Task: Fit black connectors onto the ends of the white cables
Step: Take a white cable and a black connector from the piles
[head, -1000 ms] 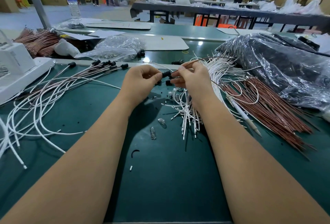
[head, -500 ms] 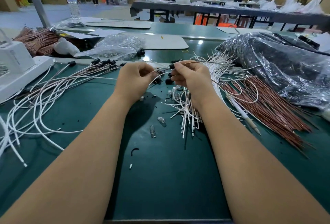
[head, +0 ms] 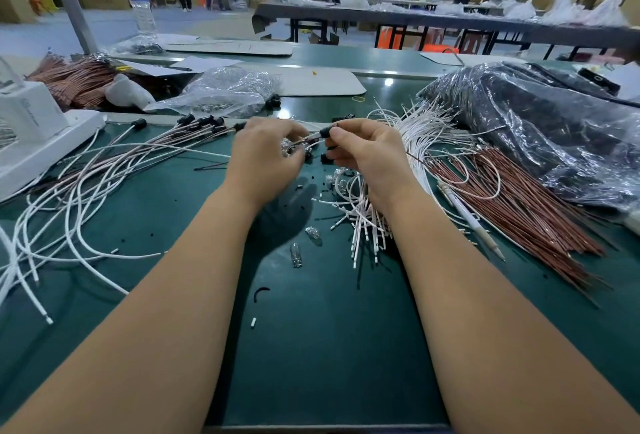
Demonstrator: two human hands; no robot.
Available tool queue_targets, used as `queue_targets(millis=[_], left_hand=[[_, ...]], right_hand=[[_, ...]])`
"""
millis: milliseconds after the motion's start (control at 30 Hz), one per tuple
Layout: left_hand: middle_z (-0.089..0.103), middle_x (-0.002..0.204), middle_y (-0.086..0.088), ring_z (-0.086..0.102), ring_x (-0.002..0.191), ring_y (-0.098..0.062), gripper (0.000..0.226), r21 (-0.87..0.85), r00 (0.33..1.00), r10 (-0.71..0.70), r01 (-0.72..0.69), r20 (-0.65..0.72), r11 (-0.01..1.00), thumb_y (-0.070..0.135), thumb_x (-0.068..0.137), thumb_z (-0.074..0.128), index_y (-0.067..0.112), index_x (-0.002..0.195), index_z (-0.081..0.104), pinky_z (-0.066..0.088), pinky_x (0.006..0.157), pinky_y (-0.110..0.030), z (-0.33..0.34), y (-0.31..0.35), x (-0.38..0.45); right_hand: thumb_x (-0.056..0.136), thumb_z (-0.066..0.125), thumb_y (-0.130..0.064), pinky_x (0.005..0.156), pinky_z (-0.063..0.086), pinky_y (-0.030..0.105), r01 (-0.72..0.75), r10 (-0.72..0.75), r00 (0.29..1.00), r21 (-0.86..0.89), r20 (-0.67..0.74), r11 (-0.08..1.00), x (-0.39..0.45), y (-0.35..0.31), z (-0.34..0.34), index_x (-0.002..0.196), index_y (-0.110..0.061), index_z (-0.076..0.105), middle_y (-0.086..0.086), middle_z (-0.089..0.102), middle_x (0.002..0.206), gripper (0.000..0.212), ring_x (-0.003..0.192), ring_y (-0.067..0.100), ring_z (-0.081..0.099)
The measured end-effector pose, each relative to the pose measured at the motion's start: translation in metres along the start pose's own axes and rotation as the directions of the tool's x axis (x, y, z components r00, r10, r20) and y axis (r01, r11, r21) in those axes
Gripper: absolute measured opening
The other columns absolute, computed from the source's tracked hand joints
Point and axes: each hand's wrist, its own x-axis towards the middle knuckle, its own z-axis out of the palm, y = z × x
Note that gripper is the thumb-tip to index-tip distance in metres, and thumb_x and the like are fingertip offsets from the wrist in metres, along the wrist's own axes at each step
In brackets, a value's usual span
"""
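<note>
1. Two bare hands meet mid-table: we've got our right hand (head: 367, 153) pinching a small black plastic connector (head: 325, 131) between thumb and fingertips, just off the green table mat (head: 329, 347).
2. Our left hand (head: 263, 160) is curled round a thin white cable (head: 313, 146) that runs up to that connector. Can't tell whether it's fully seated.
3. More loose black connectors (head: 325, 158) sit right under our hands, touching the mat.
4. Under the right wrist there's a bundle of short white cables (head: 367, 225) with bare ends, fanning toward us.
5. Two little clear glass bulbs (head: 304, 243) lie near that bundle.
6. Off to the left, a spread of long white cables already capped in black (head: 104, 191).
7. On the right, a heap of copper-brown wires (head: 519, 205) with a pale pen-like tool (head: 471, 219) lying beside it, and a crinkly clear plastic bag over dark stuff (head: 554, 128) behind.
8. Far left, a white plastic machine (head: 31, 128).
</note>
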Motion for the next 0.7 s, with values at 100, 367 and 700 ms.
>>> queue_targets(millis=[100, 367, 700], left_hand=[[0.072, 0.083, -0.006, 0.064, 0.083, -0.026, 0.012, -0.142, 0.999, -0.028, 0.034, 0.045, 0.989, 0.009, 0.087, 0.063, 0.009, 0.092, 0.073, 0.049, 0.077, -0.036, 0.0063, 0.0066, -0.0008], [0.072, 0.078, -0.012, 0.066, 0.079, -0.033, 0.01, -0.275, 0.992, -0.098, 0.117, 0.081, 0.954, 0.01, 0.086, 0.065, 0.008, 0.089, 0.074, 0.053, 0.076, -0.049, 0.007, 0.0092, 0.0002], [0.071, 0.075, -0.005, 0.059, 0.066, -0.018, 0.011, -0.224, 0.993, -0.08, 0.099, 0.091, 0.97, 0.012, 0.086, 0.065, 0.012, 0.091, 0.075, 0.051, 0.07, -0.037, 0.0102, 0.006, -0.0027]], right_hand=[[0.088, 0.068, -0.007, 0.064, 0.054, 0.024, 0.017, -0.015, 1.0, -0.062, 0.026, 0.998, -0.0015, 0.0004, 0.0014, 0.089, -0.013, 0.068, 0.001, 0.071, 0.073, 0.005, 0.063, 0.014, 0.067], [0.086, 0.069, -0.006, 0.062, 0.053, 0.023, 0.048, -0.041, 0.998, -0.14, 0.053, 0.989, -0.0026, 0.0014, 0.0049, 0.089, -0.011, 0.069, 0.002, 0.07, 0.072, 0.005, 0.06, 0.01, 0.065], [0.092, 0.064, -0.01, 0.057, 0.052, 0.019, 0.029, -0.036, 0.998, -0.116, -0.053, 0.993, 0.004, 0.0091, -0.0002, 0.079, -0.013, 0.065, 0.002, 0.068, 0.068, 0.013, 0.059, 0.01, 0.067]])
